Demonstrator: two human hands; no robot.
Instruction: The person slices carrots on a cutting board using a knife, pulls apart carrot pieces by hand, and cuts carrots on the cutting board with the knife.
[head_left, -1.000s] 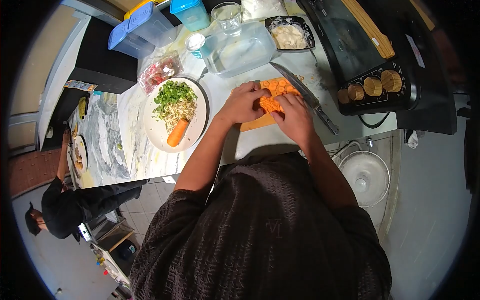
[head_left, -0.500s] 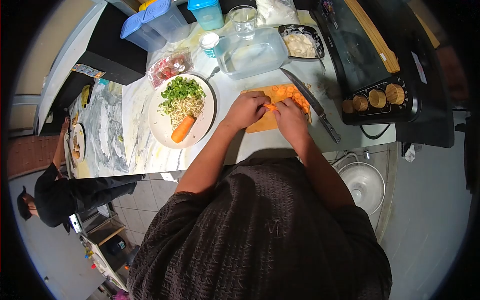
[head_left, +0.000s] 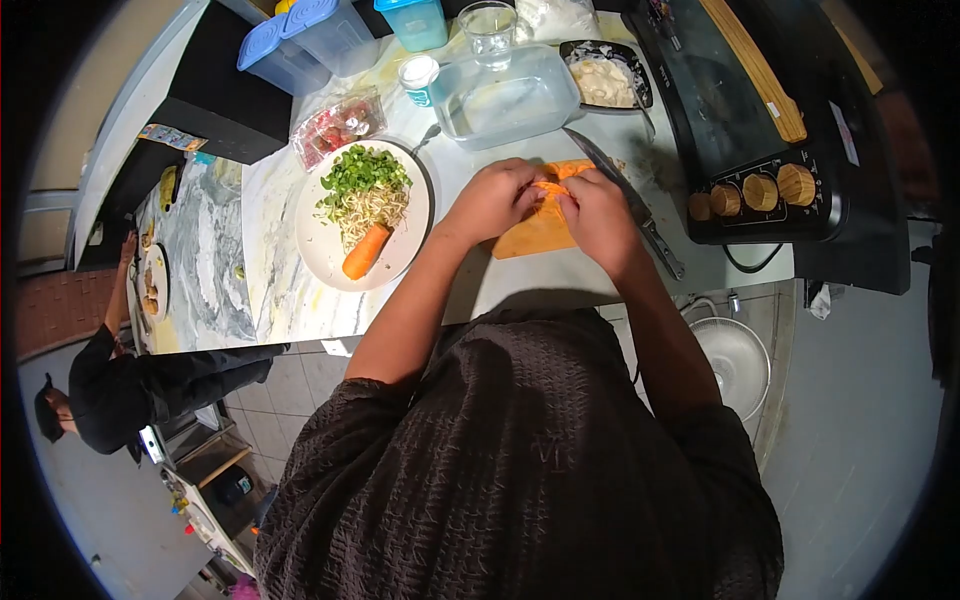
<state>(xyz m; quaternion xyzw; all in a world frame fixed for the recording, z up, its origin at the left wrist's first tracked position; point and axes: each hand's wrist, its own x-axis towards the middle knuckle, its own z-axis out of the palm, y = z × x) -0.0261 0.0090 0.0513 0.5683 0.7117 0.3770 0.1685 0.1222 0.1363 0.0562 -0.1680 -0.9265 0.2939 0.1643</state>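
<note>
Both hands are over an orange cutting board [head_left: 530, 240] on the marble-look counter. My left hand [head_left: 495, 203] curls its fingers around carrot slices [head_left: 550, 188] from the left. My right hand [head_left: 602, 215] closes on the same slices from the right, its thumb toward the left hand. More orange pieces show just beyond the fingers; the hands hide part of the pile. A large knife [head_left: 622, 185] lies to the right of the board, blade pointing away. To the left, a white plate [head_left: 320, 245] holds chopped greens [head_left: 365, 175], bean sprouts [head_left: 375, 212] and a carrot piece [head_left: 367, 252].
Behind the board stand a clear plastic container [head_left: 508, 120], a glass of water [head_left: 490, 38] and a black dish of pale paste [head_left: 605, 82]. A black oven [head_left: 775, 215] with wooden knobs is at the right. A person in black [head_left: 110, 400] works at the far left.
My hands have drawn slightly apart and the right hand has shifted right over the slices. Carrot slices that lay spread on the board's right side are now gathered between the hands.
</note>
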